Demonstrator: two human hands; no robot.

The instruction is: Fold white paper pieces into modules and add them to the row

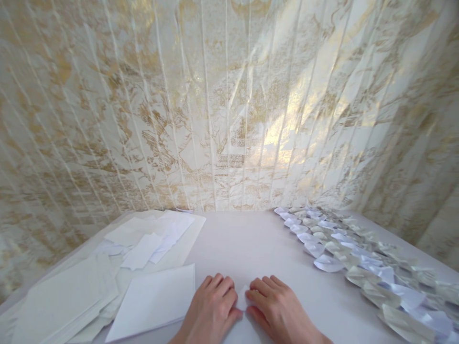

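Note:
Between my two hands, low in the middle of the head view, is a small folded piece of white paper [242, 298] with a pointed top. My left hand [214, 306] has its fingers curled and pressed on the paper's left side, the thumb reaching inward. On the opposite side my right hand [276, 306] grips the paper with bent fingers and thumb. Much of the paper is hidden under the fingers. A stack of white paper sheets [158, 298] lies just left of my left hand.
Piles of cream paper [60, 296] and loose white paper pieces [141, 251] cover the table's left side. Rows of small folded paper shapes [328, 263] line the right side of the white table [244, 243]. A gold-patterned curtain [215, 105] hangs behind.

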